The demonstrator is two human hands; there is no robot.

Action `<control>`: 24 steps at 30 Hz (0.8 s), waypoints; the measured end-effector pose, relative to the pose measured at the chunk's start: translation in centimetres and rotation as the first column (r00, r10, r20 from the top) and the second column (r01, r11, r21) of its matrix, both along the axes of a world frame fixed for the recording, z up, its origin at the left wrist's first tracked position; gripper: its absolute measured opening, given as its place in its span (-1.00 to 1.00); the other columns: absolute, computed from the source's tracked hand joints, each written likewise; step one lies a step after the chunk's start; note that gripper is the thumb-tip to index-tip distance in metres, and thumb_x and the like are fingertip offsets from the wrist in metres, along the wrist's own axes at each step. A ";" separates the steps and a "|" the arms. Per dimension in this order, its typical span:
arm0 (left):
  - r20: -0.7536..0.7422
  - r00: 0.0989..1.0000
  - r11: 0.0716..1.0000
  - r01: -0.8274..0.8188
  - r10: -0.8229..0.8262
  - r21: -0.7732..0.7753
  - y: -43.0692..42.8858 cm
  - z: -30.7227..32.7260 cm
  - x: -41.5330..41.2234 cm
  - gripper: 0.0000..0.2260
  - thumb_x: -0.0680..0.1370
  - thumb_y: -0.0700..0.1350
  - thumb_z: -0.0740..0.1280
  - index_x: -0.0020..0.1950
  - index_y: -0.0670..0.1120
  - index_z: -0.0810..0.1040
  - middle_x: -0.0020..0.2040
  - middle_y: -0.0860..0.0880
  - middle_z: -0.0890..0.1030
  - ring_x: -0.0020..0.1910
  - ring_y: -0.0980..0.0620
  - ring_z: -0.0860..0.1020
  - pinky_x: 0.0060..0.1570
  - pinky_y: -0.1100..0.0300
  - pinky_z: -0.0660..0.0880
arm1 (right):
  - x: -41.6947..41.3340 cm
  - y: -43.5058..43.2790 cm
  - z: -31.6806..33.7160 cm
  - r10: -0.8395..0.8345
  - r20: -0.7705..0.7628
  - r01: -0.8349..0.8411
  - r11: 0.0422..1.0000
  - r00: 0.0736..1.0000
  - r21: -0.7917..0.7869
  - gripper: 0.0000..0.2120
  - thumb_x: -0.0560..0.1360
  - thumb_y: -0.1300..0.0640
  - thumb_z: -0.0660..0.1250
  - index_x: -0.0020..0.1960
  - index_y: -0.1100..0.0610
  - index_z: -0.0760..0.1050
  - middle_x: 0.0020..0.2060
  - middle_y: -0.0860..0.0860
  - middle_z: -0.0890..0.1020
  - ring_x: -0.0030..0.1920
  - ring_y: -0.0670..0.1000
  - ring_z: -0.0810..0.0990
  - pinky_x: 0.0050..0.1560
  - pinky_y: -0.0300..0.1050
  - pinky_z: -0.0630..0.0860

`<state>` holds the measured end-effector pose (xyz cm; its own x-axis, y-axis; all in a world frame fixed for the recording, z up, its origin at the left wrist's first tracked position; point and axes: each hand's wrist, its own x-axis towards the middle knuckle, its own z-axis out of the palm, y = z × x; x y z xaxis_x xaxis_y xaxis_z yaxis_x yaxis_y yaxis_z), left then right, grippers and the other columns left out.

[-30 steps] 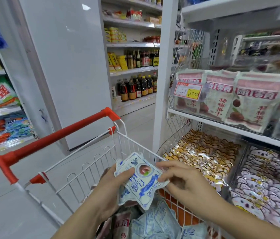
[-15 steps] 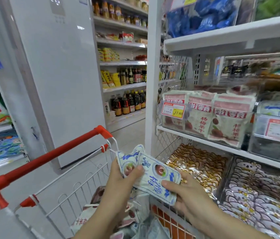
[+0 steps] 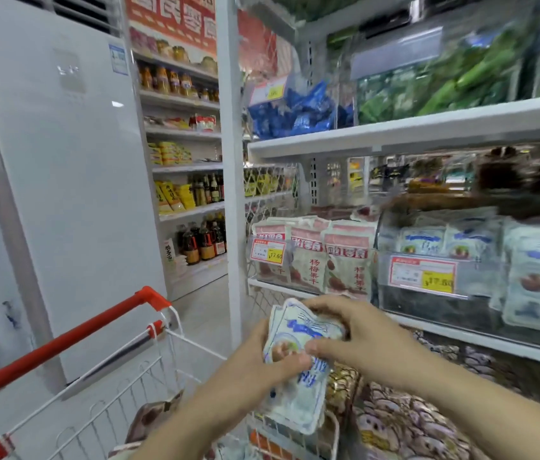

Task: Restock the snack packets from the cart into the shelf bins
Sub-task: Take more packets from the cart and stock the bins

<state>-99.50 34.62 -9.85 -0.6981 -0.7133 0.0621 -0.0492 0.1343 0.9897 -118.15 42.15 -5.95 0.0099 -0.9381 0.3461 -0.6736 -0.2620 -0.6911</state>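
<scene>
Fingers [image 3: 320, 302] of our left hand [image 3: 255, 360] and right hand [image 3: 368, 336] curl round what looks like several blue packets [image 3: 298, 406], so a loose one could slip into the cart [image 3: 63, 345].

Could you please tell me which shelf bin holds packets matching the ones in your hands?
The middle-shelf bin right of the red-labelled packets: only it has pale blue-and-white packets, like the held packets.
</scene>
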 end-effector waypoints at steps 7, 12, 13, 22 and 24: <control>-0.096 0.995 0.992 0.000 -0.012 -0.129 1.0 5.1 -3.9 -0.34 0.40 0.21 0.53 0.44 0.26 0.36 0.32 0.06 0.61 0.28 -0.04 0.60 0.35 -0.18 0.45 | -2.4 1.4 2.7 -0.184 0.161 0.220 0.944 0.970 -0.247 -0.72 0.47 0.00 0.51 0.06 -0.26 0.49 -0.08 -0.32 0.63 -0.12 -0.33 0.57 -0.09 -0.36 0.42; -0.188 0.981 0.989 0.008 -0.036 -0.145 1.1 8.6 -7.0 -0.55 0.53 -0.02 0.47 0.37 0.18 0.44 0.22 0.09 0.66 0.17 0.07 0.65 0.29 -0.09 0.52 | -4.6 2.1 5.7 -0.246 0.195 0.302 0.885 0.949 -0.353 -0.69 0.48 -0.01 0.48 0.16 -0.23 0.49 -0.24 -0.26 0.55 -0.31 -0.21 0.48 -0.26 -0.38 0.34; -0.191 0.980 0.988 0.016 -0.045 -0.152 1.3 9.3 -7.7 -0.58 0.55 -0.07 0.44 0.37 0.17 0.44 0.19 0.08 0.68 0.13 0.05 0.67 0.23 -0.07 0.56 | -5.2 2.4 6.3 -0.276 0.151 0.314 0.868 0.949 -0.385 -0.67 0.48 -0.01 0.48 0.20 -0.20 0.50 -0.10 -0.24 0.55 -0.24 -0.25 0.49 -0.20 -0.39 0.34; -0.128 0.985 0.909 0.056 -0.119 -0.414 -0.2 14.8 -17.6 -0.55 0.57 -0.03 0.45 0.39 0.24 0.39 0.18 0.13 0.67 0.13 0.07 0.67 0.23 -0.09 0.56 | -14.4 4.7 12.9 -0.398 -0.109 0.362 0.897 0.911 -0.253 -0.37 0.38 -0.08 0.56 0.33 -0.18 0.31 0.24 -0.19 0.50 0.06 -0.21 0.57 -0.03 -0.32 0.53; -0.086 0.986 0.889 0.089 -0.142 -0.449 -1.0 15.4 -20.5 -0.57 0.56 -0.03 0.46 0.33 0.28 0.39 0.15 0.17 0.68 0.12 0.12 0.67 0.26 -0.06 0.54 | -16.8 4.5 13.9 -0.437 -0.096 0.412 0.888 0.894 -0.204 -0.29 0.34 -0.07 0.59 0.36 -0.16 0.30 0.24 -0.16 0.53 0.05 -0.06 0.65 0.07 0.00 0.63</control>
<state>-120.05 33.64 5.53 -0.7433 -0.5083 0.4350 0.1017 0.5568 0.8244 -134.91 46.65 7.93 -0.3173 -0.7879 0.5278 -0.8310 -0.0372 -0.5550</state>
